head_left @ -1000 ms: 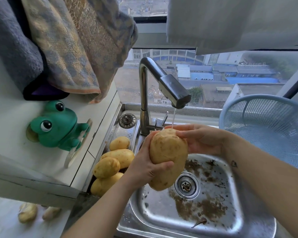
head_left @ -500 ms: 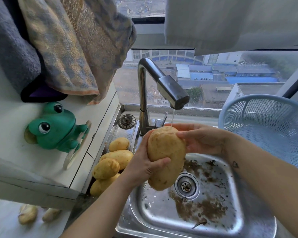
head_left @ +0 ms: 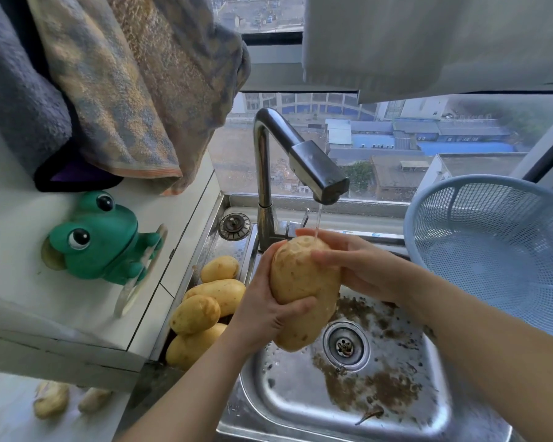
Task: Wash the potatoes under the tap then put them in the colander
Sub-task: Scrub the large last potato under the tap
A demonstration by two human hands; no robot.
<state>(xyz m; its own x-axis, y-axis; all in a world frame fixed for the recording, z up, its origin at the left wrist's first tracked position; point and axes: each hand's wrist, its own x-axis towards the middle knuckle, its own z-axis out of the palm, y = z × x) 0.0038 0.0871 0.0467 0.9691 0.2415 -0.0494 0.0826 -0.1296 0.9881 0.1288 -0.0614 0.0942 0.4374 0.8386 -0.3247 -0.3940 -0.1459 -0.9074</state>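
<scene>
You held the big potato [head_left: 300, 288] upright over the sink [head_left: 300, 409]. Its top end sat directly under the thin stream of water [head_left: 317, 218] falling from the tap [head_left: 300, 154]. Your left hand [head_left: 265, 311] gripped it from the left side, with the thumb curled across the front of its lower half and the fingers wrapped behind, out of sight. Your right hand [head_left: 358, 266] lay against the upper right side. Its fingers were fairly straight and close together, the tips pressed flat to the skin near the top. The water struck just where those fingers met the potato. The potato hung above the basin, in front of the tap's base and just left of the drain [head_left: 345, 346], touching only your hands.

Brown dirt [head_left: 383, 390] lay scattered on the wet steel bottom, around the drain and toward the near right corner. Four more potatoes [head_left: 205, 301] were heaped against each other on the narrow ledge left of the basin, beside your left wrist. A round metal strainer plug [head_left: 234, 222] sat behind that heap. The blue colander [head_left: 498, 250] stood to the right of the sink, near your right forearm, its meshed inside turned toward you.

On the white counter [head_left: 20, 218] at the left sat a green frog [head_left: 99, 240], with towels [head_left: 125, 90] hanging above it. Two pale lumps [head_left: 50, 398] lay lower down at the left. They were blurred, so they may have been potatoes too.
</scene>
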